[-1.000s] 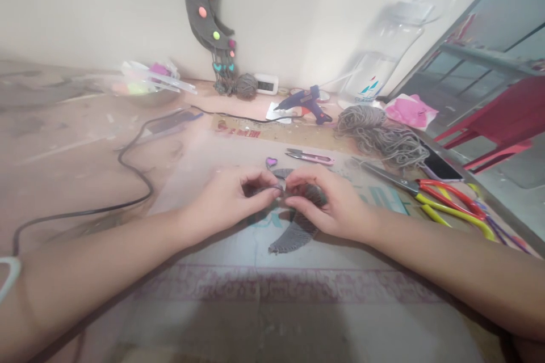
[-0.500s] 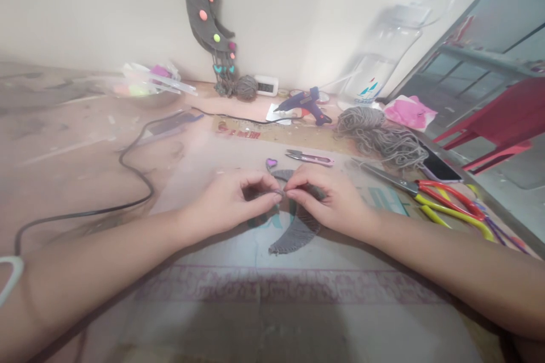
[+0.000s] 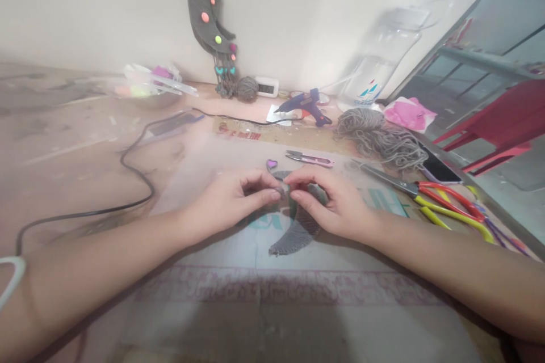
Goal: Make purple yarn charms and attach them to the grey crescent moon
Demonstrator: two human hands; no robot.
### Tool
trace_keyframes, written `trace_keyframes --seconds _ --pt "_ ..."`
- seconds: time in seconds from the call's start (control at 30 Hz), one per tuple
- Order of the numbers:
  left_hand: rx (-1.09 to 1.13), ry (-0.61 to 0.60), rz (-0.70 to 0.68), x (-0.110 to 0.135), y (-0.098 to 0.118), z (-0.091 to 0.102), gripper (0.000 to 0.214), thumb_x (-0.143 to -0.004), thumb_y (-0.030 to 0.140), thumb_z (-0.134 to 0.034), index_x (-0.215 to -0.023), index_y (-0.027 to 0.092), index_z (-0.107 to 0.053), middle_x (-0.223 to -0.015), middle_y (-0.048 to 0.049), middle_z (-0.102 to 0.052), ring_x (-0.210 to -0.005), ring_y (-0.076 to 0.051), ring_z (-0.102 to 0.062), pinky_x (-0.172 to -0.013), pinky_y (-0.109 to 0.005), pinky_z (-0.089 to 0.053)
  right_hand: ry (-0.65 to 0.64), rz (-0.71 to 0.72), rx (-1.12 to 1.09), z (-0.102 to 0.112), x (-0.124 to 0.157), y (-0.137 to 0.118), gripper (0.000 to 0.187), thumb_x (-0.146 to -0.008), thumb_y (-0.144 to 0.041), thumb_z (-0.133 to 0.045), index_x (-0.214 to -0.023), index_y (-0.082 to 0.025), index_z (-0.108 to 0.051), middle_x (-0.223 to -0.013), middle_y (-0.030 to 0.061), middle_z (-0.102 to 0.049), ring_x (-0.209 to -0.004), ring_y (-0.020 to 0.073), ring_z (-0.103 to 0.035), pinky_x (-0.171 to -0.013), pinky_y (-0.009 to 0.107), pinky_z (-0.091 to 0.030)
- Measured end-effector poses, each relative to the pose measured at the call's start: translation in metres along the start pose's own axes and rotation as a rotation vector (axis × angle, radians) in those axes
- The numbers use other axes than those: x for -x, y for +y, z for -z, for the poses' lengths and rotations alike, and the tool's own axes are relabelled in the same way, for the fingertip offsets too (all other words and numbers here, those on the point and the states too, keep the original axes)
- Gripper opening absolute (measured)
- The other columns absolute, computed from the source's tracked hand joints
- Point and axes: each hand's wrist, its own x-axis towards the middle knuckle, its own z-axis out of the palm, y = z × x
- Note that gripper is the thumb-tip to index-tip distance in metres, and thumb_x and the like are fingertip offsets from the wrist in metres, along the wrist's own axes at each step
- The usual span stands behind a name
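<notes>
Fingertips of my left hand (image 3: 238,195) are pinched on a thin strand of grey yarn (image 3: 281,191). Close beside it, my right hand (image 3: 330,198) curls its thumb and forefinger at the same strand; their tips partly hide it. Beneath both hands lies a crescent moon shape wrapped in grey yarn (image 3: 296,235), its upper part mostly covered by my fingers. A small purple heart (image 3: 271,164) sits just above my fingertips at the end of a grey strand. Thread snips (image 3: 310,159) lie beyond my hands.
Red and yellow handled scissors (image 3: 426,190) lie at right, near a phone (image 3: 440,164) and loose grey yarn (image 3: 383,136). A glue gun (image 3: 304,106) rests behind, its black cord (image 3: 128,161) running left. A decorated moon (image 3: 206,11) hangs on the wall; a plastic bottle (image 3: 378,59) stands right.
My right thumb has drawn slightly away from my left fingertips and from its own forefinger. The heart and the moon shape stay in place.
</notes>
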Motion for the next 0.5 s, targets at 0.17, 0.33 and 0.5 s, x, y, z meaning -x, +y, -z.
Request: trace_keyframes --seconds 0.17,0.33,0.5 --pt "0.015 0.008 0.034 0.0008 -0.0030 0.0012 0.025 -0.088 0.037 -0.065 -0.105 0.021 -0.074 -0.091 -0.0038 -0.076 -0.080 -0.017 -0.068 -0.072 -0.027 -0.053 0.002 -0.038 0.002 -0.0003 -0.0006 0.0004 0.014 -0.093 -0.018 -0.058 -0.106 -0.019 -0.062 -0.090 0.0039 -0.072 -0.075 0.0134 -0.067 -0.068 0.025 -0.054" --pt "-0.040 0.006 0.004 0.0012 -0.0020 0.0027 0.026 -0.089 0.037 -0.063 -0.108 0.023 -0.075 -0.100 -0.0038 -0.077 -0.086 -0.019 -0.070 -0.077 -0.029 -0.054 -0.010 -0.014 -0.009 0.0014 -0.0006 0.0005 0.014 -0.093 -0.020 -0.058 -0.107 -0.020 -0.061 -0.096 0.0052 -0.072 -0.078 0.0148 -0.067 -0.071 0.028 -0.054" --pt "0.006 0.009 0.030 0.0011 -0.0020 0.0011 0.024 -0.089 0.037 -0.064 -0.104 0.021 -0.072 -0.092 -0.0025 -0.076 -0.078 -0.015 -0.068 -0.071 -0.026 -0.053 -0.029 -0.043 0.048 -0.0008 -0.0012 0.0044 0.036 -0.085 -0.043 -0.072 -0.109 -0.020 -0.059 -0.089 0.0037 -0.068 -0.071 0.0156 -0.062 -0.067 0.029 -0.051"
